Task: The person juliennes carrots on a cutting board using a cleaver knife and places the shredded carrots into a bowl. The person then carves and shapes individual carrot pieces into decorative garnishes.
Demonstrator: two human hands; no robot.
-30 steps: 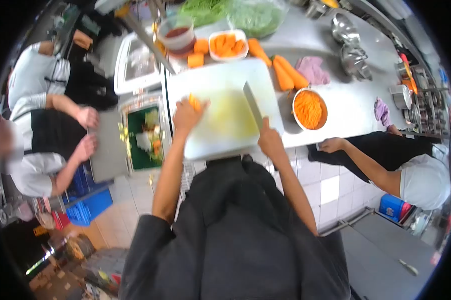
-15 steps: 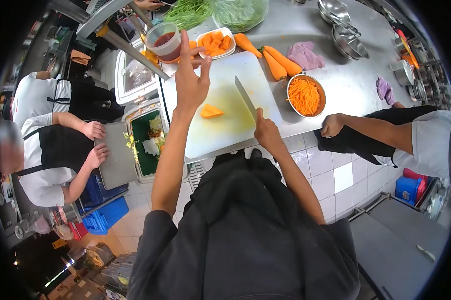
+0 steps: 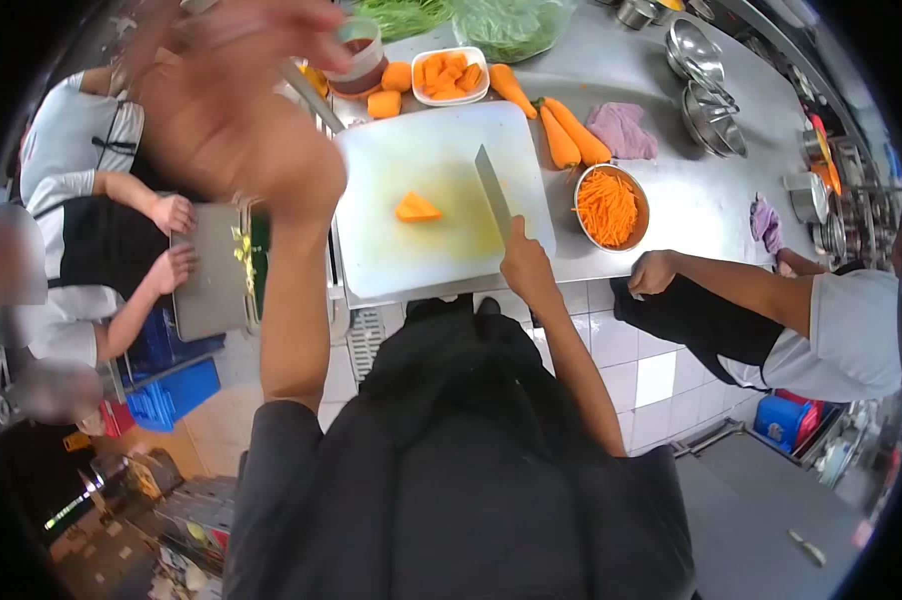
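My right hand is closed round the handle of a knife, whose blade lies over the right part of the white cutting board. An orange carrot piece sits on the board, touched by neither hand. Raised close to the camera at the upper left, my left hand is smeared by motion, and its fingers cannot be made out well. Right of the board stands a bowl of carrot strips. Whole carrots and a tray of carrot chunks lie behind the board.
A container of red liquid, bagged greens, a purple cloth and metal bowls stand on the steel counter. One person is at the left, with another behind; a co-worker's hand is at the right.
My left hand first let go of the carrot piece on the board, then rose up and left towards the camera. My right hand still holds the knife over the board.
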